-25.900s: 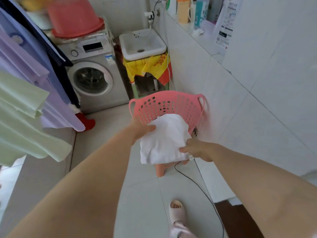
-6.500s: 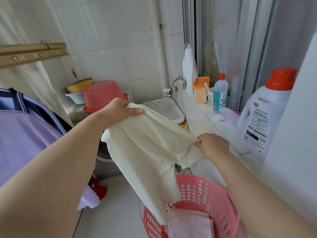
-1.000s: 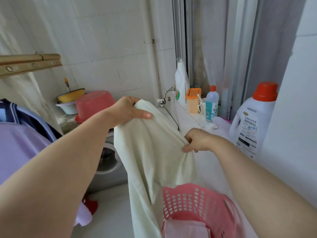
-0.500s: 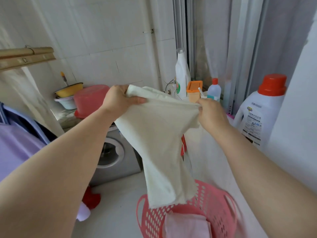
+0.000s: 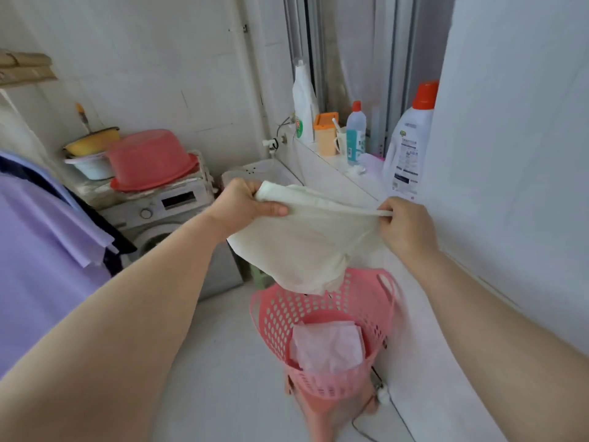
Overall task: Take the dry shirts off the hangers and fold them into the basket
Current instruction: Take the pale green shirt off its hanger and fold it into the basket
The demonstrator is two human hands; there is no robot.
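Both hands pinch the cream shirt (image 5: 299,247) at its folded top edge: left hand (image 5: 242,202) at nine o'clock, right hand (image 5: 403,226) at three. It sags between them, light and limp, probably doubled, directly above the pink basket (image 5: 322,317), where a folded white garment (image 5: 328,346) lies.

Bright, soft daylight enters from the window (image 5: 347,52) at upper right, washing out the white tiled wall (image 5: 178,59) and floor (image 5: 223,362). Shadows are faint. Wide-angle distortion bends the edges, and detail is slightly soft throughout.
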